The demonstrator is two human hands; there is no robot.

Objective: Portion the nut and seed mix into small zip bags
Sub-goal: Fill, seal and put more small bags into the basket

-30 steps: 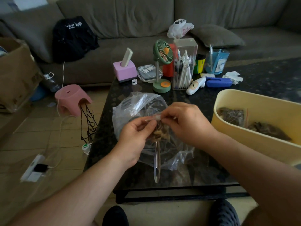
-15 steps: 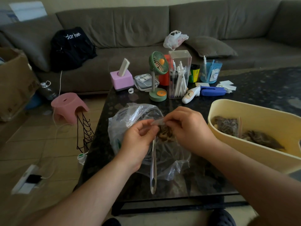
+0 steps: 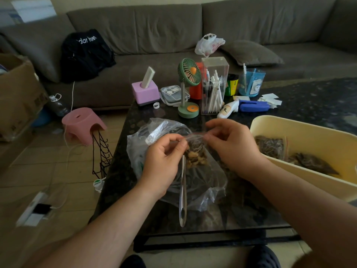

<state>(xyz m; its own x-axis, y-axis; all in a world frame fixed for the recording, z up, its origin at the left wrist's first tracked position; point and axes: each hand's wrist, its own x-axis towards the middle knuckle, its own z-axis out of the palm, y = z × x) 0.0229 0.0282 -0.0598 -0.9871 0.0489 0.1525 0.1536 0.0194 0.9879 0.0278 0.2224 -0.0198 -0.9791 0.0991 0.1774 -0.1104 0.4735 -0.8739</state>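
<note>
Both hands held a small clear zip bag (image 3: 195, 149) part-filled with a brown nut and seed mix, just above the middle of the dark glossy coffee table (image 3: 318, 105). The left hand (image 3: 164, 161) pinched the bag's top strip at its nine o'clock end between thumb and curled fingers. The right hand (image 3: 231, 144) pinched the same strip at its three o'clock end, so the strip ran taut between them. The mix filled the bag's lower part, which hung below the strip.

Beneath the bag lay a large crumpled clear plastic bag (image 3: 154, 132), spread open on the table with more of the dark mix inside. A long metal spoon handle (image 3: 183, 192) stuck out of it toward six o'clock, its end near the table's front edge.

At three o'clock from the hands stood a pale yellow plastic tub (image 3: 309, 136) with two filled clear bags of dark seeds (image 3: 270, 147) lying inside it. At twelve o'clock, along the table's far side, stood a green desk fan with an orange centre (image 3: 189, 74), a clear acrylic box of white pens (image 3: 214, 84) just beside it, a lilac square holder (image 3: 145, 91) toward eleven o'clock and a blue cup (image 3: 251, 84) toward one o'clock. A blue stapler (image 3: 253, 106) and a white bottle (image 3: 227, 110) lay in front of the cup.

On the floor at nine o'clock stood a pink plastic stool (image 3: 83, 122). A grey-brown sofa (image 3: 173, 22) ran behind the table, with a black bag (image 3: 85, 53) on its seat.
</note>
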